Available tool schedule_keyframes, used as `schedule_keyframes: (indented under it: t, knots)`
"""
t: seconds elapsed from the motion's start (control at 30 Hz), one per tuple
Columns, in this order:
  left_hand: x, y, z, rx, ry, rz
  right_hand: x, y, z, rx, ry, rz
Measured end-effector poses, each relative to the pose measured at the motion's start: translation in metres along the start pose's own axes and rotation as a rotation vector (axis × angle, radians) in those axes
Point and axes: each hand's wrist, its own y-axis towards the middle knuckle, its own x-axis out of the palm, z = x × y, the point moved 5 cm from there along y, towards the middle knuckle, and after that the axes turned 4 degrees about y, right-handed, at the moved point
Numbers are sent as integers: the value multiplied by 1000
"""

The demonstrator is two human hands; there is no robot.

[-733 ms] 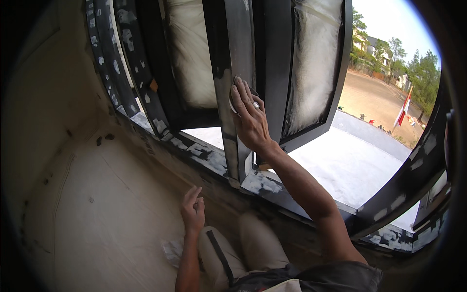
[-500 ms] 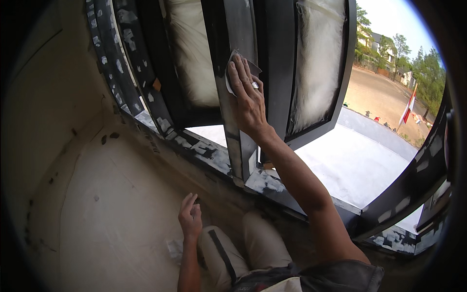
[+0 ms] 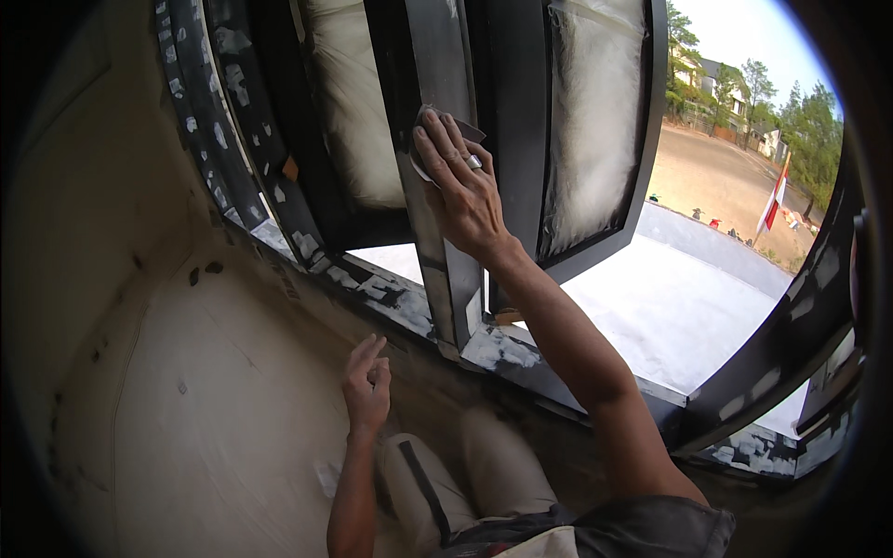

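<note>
In the head view, the right hand (image 3: 460, 191) lies flat over a grey sheet (image 3: 473, 130), holding it against a dark post (image 3: 442, 56) between two plastic-covered panes (image 3: 600, 130). The left hand (image 3: 366, 381) is well apart from it, fingers loosely bent above the floor (image 3: 214, 418), with nothing that I can see in its grasp.

I'd judge the rubbing partway along: the post's narrow side is dull and dusty below the sheet but blacker above. Pale patches remain on the sill (image 3: 502, 347), the left frame (image 3: 233, 79) and the curved frame (image 3: 763, 381), so those look unfinished to me.

The palm hides the surface beneath it and most of the sheet, so I can't tell how smooth that spot is. The post's top is cut off, the plastic clouds the panes, and a small pale scrap (image 3: 327, 477) by the left forearm is too vague to name.
</note>
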Motion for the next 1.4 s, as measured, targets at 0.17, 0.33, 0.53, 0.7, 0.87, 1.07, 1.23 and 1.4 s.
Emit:
schedule_keyframes:
  t: [0.17,0.33,0.53,0.7,0.87,1.07,1.23,1.4]
  knots:
    - [-4,21,33,113,-78,-11,-1,-22,5,9,49,-2]
    - [0,56,47,152,-210,43,-5,14,9,39,44,43]
    - [-43,147,140,454,-233,224,3,-65,-6,-194,-194,-196]
    - [-69,153,166,509,-185,291,-17,-4,1,-828,-257,-664]
    - [-63,139,136,472,-208,284,-34,94,3,-783,-704,-360]
    - [-84,123,123,395,-145,294,-26,9,-11,-825,-404,-876]
    - [-90,118,111,416,-201,325,-33,52,-7,-717,-649,-484]
    - [-84,124,138,413,-148,259,-31,-55,-12,-750,-163,-894]
